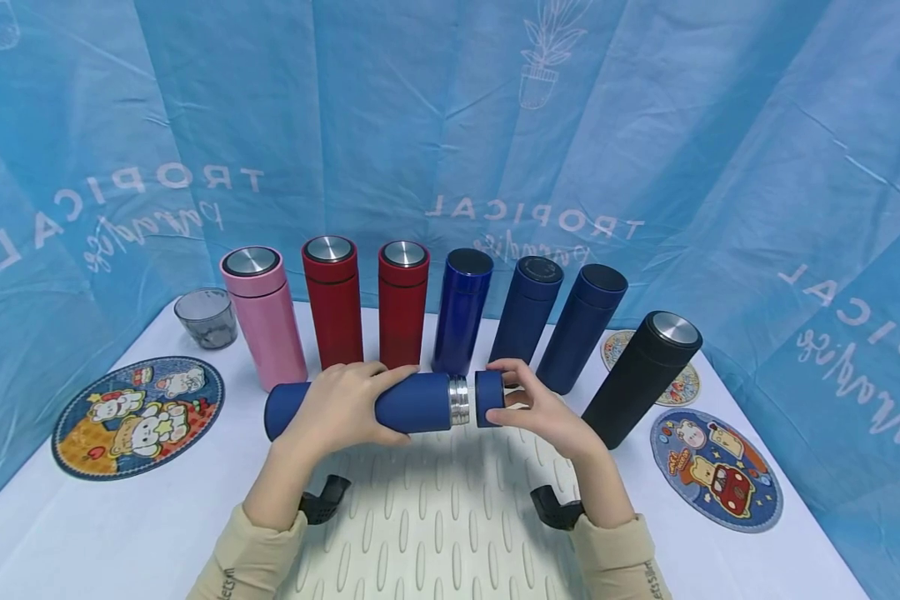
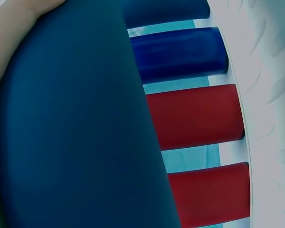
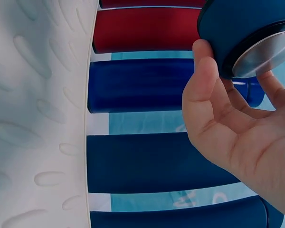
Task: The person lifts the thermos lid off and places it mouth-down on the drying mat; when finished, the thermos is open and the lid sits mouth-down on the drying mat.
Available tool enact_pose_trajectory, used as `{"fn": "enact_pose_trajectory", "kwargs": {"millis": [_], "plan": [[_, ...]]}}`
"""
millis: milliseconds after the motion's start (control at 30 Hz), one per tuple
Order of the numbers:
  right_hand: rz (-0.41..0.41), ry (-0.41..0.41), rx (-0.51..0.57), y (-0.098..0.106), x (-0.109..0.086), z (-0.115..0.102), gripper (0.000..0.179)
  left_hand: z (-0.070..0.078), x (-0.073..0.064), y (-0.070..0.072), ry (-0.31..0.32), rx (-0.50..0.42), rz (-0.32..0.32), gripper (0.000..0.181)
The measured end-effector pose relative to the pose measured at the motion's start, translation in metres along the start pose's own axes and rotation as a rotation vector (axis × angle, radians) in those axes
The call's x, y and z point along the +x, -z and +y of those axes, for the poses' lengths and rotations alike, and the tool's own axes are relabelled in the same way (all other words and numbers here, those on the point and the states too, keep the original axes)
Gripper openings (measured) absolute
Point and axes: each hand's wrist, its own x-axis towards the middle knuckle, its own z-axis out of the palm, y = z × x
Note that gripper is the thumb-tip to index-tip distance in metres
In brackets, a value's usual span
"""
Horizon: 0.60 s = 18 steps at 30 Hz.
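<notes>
My left hand (image 1: pixel 341 408) grips the body of a dark blue thermos bottle (image 1: pixel 416 404), which lies on its side above the table in the head view. Its threaded steel neck (image 1: pixel 459 401) points right and is bare. The matching blue lid (image 1: pixel 487 402) is pinched between the thumb and fingers of my right hand (image 1: pixel 540 410), lined up with the neck, a narrow gap between them. In the left wrist view the bottle body (image 2: pixel 76 118) fills much of the picture. The lid's round steel end (image 3: pixel 266 54) faces my right palm in the right wrist view.
Behind the hands stands a row of bottles: a pink one (image 1: pixel 270 333), two red ones (image 1: pixel 333 312), several blue ones (image 1: pixel 461 317) and a black one (image 1: pixel 637 387). A glass cup (image 1: pixel 208 321) is at the left. Round cartoon mats (image 1: pixel 138 417) lie on both sides; a textured white mat (image 1: pixel 427 517) lies in front.
</notes>
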Motion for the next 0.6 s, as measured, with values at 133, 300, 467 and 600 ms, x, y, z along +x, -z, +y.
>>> {"fn": "enact_pose_trajectory", "kwargs": {"millis": [133, 300, 467, 600], "plan": [[0.0, -0.008, 0.004, 0.0, 0.0, 0.0, 0.058, -0.003, -0.001, 0.0, 0.005, -0.038, 0.007, 0.082], [-0.009, -0.011, 0.005, -0.001, 0.0, 0.0, 0.058, -0.013, -0.005, 0.002, 0.035, -0.125, 0.038, 0.083], [-0.017, -0.019, 0.0, -0.001, 0.001, 0.001, 0.059, -0.027, -0.015, 0.006, 0.085, -0.271, 0.079, 0.085], [-0.024, -0.017, 0.0, -0.001, 0.001, 0.001, 0.059, -0.043, -0.026, 0.007, 0.128, -0.392, 0.106, 0.087]]}}
